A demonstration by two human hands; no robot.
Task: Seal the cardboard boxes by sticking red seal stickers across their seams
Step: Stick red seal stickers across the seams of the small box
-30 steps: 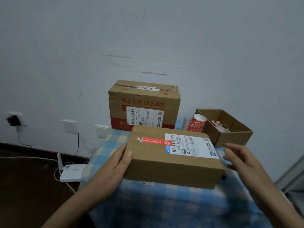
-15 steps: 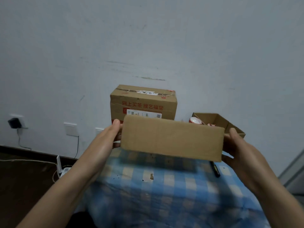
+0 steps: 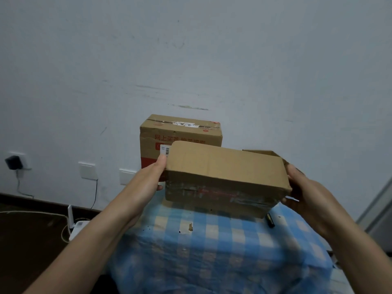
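While the left hand (image 3: pixel 148 179) presses its fingers flat against the left end of the small box (image 3: pixel 224 175), thumb raised along the top corner, the right hand (image 3: pixel 305 192) cups the opposite end, with its fingers wrapped round the far side and mostly hidden. Both hands are grasping the box between them, clear of the table and tilted, so that a plain brown face looks upward and a lower face shows toward the camera. That lower face carries a seam (image 3: pixel 214 190) covered in worn tape with traces of red along it.

Below the box lies the table (image 3: pixel 212 251), covered in a blue and cream checked cloth with a small tear near its middle. A dark pen-like object (image 3: pixel 270 219) lies on the cloth just under the box's right corner.

Behind the held box stands a larger box (image 3: pixel 180 132) against the wall, closed, with red print on its front, a white label partly hidden and torn tape along its top. To the right, only the rim of an open box (image 3: pixel 267 153) peeks over the held one.

On the wall at left are sockets (image 3: pixel 88 170) and a plugged-in charger (image 3: pixel 13 162); a white router (image 3: pixel 77 227) sits on the dark floor.
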